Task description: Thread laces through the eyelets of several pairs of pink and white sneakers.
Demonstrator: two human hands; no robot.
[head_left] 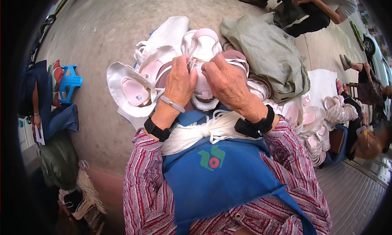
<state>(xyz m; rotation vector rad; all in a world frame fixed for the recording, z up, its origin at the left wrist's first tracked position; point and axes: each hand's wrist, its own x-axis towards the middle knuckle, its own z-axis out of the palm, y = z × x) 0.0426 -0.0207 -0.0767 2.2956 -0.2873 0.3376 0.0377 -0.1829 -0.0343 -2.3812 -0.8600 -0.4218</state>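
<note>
We've got one pink-white shoe in front of the person, between two hands: left hand pinched nearly closed on one lace at the shoe's lacing, right hand curled in opposite, fingertips hidden, so we can't tell how tight it is or what it has hold of. Close in, we count one lace bundle across one blue apron, two black wristbands and one bracelet. Farther out, we log one sack right of the shoe, one blue stool far left.
</note>
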